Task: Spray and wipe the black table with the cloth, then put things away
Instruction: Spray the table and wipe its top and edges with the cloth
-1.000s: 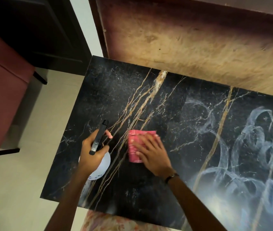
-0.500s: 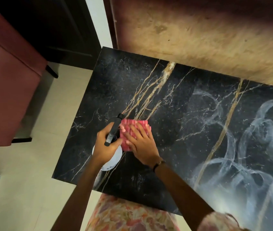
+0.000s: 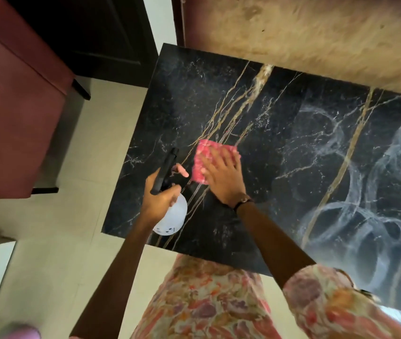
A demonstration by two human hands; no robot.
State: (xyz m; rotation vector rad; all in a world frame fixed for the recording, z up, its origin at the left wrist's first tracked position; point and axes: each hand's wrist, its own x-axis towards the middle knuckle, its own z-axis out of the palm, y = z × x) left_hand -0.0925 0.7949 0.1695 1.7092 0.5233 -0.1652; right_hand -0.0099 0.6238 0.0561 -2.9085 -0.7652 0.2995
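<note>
The black marble-pattern table with gold veins fills the middle and right of the head view. White wet swirl marks cover its right part. A folded pink cloth lies flat near the table's left half. My right hand presses on it with straight, spread fingers. My left hand grips a white spray bottle with a black trigger head, held just left of the cloth above the table's left front area.
A dark red upholstered chair stands left of the table on the pale tiled floor. A brown wooden panel runs behind the table. A dark cabinet sits at the back left.
My right hand has slid the pink cloth away from the spray bottle, to the right and slightly further back. The left hand still holds the bottle in much the same place.
</note>
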